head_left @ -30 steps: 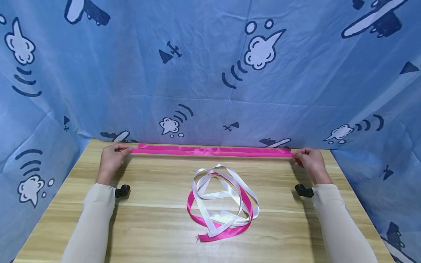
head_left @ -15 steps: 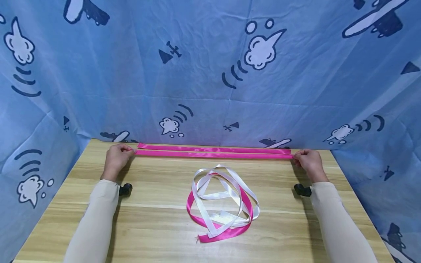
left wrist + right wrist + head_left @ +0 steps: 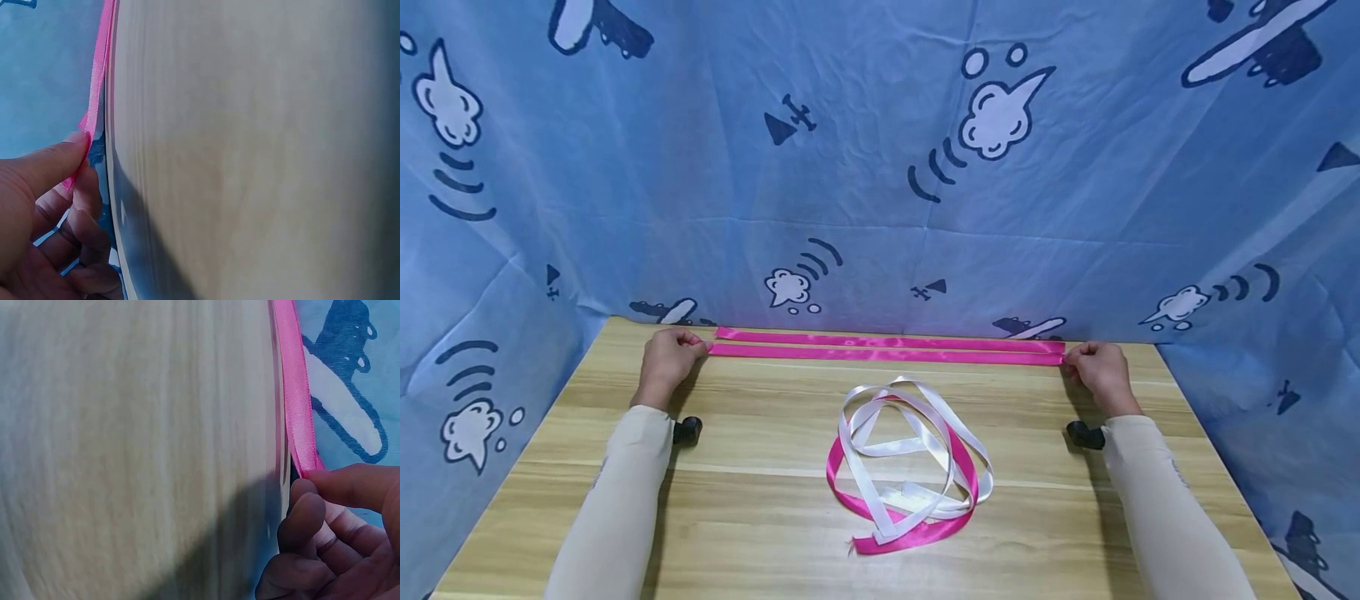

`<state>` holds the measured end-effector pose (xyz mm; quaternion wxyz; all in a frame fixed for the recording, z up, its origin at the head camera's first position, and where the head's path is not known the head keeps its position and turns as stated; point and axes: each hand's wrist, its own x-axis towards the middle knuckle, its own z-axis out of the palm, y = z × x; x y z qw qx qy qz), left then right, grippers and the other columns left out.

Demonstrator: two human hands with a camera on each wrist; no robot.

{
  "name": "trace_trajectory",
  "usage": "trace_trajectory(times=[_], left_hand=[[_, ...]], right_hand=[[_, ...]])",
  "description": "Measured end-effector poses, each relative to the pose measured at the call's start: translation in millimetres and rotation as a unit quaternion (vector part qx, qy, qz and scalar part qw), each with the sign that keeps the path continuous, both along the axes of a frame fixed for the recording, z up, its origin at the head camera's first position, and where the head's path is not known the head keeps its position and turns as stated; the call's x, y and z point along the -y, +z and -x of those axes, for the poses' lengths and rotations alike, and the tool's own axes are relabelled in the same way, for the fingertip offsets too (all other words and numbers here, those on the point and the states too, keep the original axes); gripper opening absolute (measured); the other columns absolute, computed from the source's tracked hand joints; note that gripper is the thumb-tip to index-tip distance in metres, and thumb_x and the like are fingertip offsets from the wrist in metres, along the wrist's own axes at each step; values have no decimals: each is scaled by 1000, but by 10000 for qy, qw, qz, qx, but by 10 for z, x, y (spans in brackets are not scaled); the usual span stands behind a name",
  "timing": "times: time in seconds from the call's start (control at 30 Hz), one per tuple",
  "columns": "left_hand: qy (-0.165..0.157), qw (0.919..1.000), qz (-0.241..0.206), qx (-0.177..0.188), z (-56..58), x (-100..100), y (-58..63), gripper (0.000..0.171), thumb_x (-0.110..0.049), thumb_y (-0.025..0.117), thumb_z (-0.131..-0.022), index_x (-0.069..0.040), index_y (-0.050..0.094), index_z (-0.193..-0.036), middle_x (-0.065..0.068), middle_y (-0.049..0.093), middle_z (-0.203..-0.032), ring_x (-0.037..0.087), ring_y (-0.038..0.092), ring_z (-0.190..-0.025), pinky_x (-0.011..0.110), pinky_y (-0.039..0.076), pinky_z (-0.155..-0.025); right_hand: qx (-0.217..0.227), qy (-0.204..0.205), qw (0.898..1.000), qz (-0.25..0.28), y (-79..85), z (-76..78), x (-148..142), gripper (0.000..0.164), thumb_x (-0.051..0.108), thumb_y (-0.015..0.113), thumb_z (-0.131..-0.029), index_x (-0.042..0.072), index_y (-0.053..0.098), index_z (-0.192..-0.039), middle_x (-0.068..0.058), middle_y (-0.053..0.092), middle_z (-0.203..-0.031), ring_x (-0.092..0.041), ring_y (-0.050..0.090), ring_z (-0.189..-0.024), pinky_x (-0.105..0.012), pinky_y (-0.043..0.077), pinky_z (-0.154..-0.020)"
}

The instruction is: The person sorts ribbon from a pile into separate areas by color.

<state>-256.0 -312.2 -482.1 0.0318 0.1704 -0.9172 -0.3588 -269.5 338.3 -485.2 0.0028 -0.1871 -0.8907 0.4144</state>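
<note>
A pink satin ribbon (image 3: 880, 355) stretches straight across the back of the table between my two hands. My left hand (image 3: 668, 360) pinches its left end between thumb and fingers; in the left wrist view a short pink tail (image 3: 69, 182) pokes out below the thumb. At the other end, my right hand (image 3: 1102, 373) pinches the ribbon, and the right wrist view shows the pink strip (image 3: 295, 394) running up from thumb and fingertip. Just behind it, a second pink ribbon (image 3: 887, 341) lies parallel along the table's back edge.
A loose tangle of white ribbon (image 3: 863, 467) and pink ribbon (image 3: 917, 537) lies mid-table on the wood-grain table (image 3: 760, 467). A blue patterned cloth (image 3: 865, 167) hangs behind the table and along both sides.
The held pink ribbon has come slightly toward me, away from the ribbon behind it. My left hand has shifted a little right, and my right hand slightly left.
</note>
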Motion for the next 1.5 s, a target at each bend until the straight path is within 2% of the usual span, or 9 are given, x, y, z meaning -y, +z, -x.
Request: trace_trajectory(times=[0.4,0.7,1.0,1.3,1.37,1.5], left_hand=[[-99,9999,-47,78,66,-22,-27,24,-23,71,-100,0,71,-97,14,69,-91,28,55,-84,33,41,-71],[-65,9999,-65,80,58,-23,-28,26,-25,73,-99,1,71,-100,15,69,-94,28,55,-86,33,40,-70],[53,9998,-205,46,-51,54,-13,38,-33,71,-100,2,70,-116,16,68,-103,26,58,-90,31,44,-72],[-48,9989,-449,81,-179,76,88,37,-31,64,-103,2,68,-119,9,63,-97,17,54,-79,25,46,-61],[-107,9986,-516,89,-212,64,131,38,-32,64,-103,2,68,-118,9,63,-97,15,54,-76,25,47,-60],[-235,9978,-623,-42,-276,-1,214,36,-30,62,-104,3,68,-119,11,64,-102,14,54,-79,24,47,-64]], right_hand=[[13,-143,9999,30,-39,-5,-5,17,5,58,-101,-10,66,-106,-4,66,-77,-9,57,-61,-24,52,-55],[-43,-200,9998,76,-50,-11,-9,17,4,57,-98,-9,64,-106,-3,65,-76,-7,57,-61,-23,53,-55],[-166,-375,9991,71,-30,-71,-10,20,7,58,-98,-8,66,-109,3,64,-70,-5,57,-56,-23,52,-53],[-315,-502,9982,12,68,-186,-41,23,16,60,-103,-4,66,-111,3,63,-78,-8,55,-68,-24,49,-59],[-378,-504,9980,-12,107,-198,-37,22,17,60,-104,-2,66,-111,3,64,-81,-6,57,-69,-23,49,-60],[-480,-533,9974,-97,219,-248,22,25,22,60,-105,-1,65,-115,-3,65,-99,-3,59,-69,-22,51,-63]])
